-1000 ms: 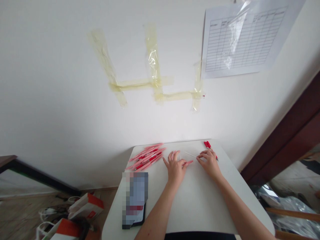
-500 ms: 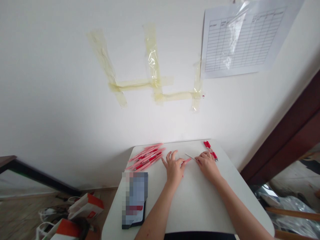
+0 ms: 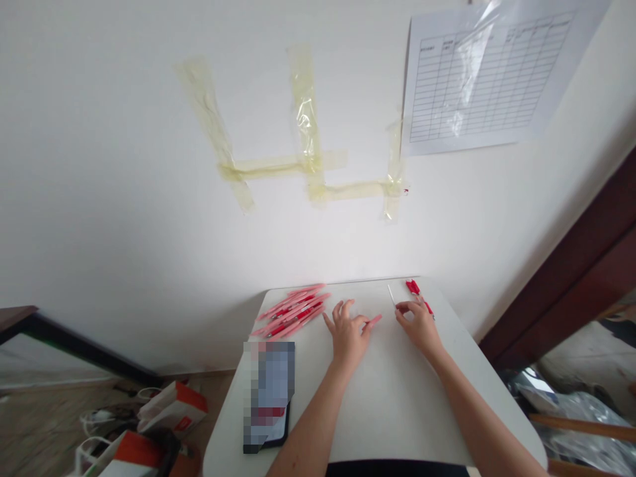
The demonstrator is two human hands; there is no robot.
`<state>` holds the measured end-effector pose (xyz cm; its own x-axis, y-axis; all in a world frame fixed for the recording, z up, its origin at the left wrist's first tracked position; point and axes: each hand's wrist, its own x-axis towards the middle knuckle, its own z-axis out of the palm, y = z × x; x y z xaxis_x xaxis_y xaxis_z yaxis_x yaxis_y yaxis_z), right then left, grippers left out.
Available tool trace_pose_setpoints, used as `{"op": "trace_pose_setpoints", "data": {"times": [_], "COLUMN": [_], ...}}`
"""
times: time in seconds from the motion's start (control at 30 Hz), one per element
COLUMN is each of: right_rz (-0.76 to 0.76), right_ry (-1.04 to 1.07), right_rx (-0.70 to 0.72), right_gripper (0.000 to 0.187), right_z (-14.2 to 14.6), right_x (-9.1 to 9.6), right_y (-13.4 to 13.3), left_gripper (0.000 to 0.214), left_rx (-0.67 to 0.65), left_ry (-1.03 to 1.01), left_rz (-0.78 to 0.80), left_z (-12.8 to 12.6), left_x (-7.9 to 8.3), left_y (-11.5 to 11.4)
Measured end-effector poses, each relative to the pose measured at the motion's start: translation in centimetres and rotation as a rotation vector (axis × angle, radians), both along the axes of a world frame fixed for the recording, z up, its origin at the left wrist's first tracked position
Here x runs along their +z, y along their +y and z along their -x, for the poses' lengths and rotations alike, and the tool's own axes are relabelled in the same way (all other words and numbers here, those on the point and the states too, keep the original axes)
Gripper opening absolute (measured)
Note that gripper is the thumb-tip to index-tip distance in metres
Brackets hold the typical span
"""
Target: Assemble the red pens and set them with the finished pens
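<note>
1. pile of pink plastic pens [image 3: 293, 310]: on white table [image 3: 387, 397], left of the left-hand grip, untouched.
2. left hand [image 3: 349, 334]: thumb+forefinger closed on pink plastic pen barrel [image 3: 375, 320], tip pokes out right of grip. Prob. light, stiff, slick, rolls.
3. right hand [image 3: 421, 326]: fingertips pinch thin white plastic refill rod [image 3: 391, 295] at near end, rest sticks out beyond grip. Prob. v. light, bendy; hold nearer mid.
4. red plastic pen parts [image 3: 412, 286]: just beyond that grip.

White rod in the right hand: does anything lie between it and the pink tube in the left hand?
Nothing visible. Only bare table lies between the rod and the tube; the red parts lie beside the right hand.
</note>
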<state>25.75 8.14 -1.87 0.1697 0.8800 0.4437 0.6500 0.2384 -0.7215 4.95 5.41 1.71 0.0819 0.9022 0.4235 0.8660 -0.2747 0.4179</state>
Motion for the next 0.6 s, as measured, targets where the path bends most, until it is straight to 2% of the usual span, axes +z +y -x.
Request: {"op": "trace_pose_setpoints", "data": {"times": [0.17,0.37,0.5,0.6], "right_rz": [0.083,0.073,0.040,0.002], "right_ry": [0.042,0.040,0.040,0.048], "right_rx": [-0.022,-0.005,0.022,-0.009], "right_gripper": [0.035,0.044,0.037,0.030], "right_z": [0.2,0.1,0.6,1.4], "right_x": [0.1,-0.1,-0.1,-0.2], "right_y": [-0.1,0.2,0.1,-0.2], "left_gripper": [0.021,0.016,0.017,0.019], "left_rx": [-0.007,-0.025,-0.040,-0.058], "left_ry": [0.006,0.004,-0.002,0.010], "left_rz": [-0.010,-0.010,-0.020,-0.045], "left_z": [-0.1,-0.2,-0.7,-1.2], "left_x": [-0.2,-0.2,-0.6,-0.7], "left_y": [-0.1,-0.1,-0.4,-0.7]}}
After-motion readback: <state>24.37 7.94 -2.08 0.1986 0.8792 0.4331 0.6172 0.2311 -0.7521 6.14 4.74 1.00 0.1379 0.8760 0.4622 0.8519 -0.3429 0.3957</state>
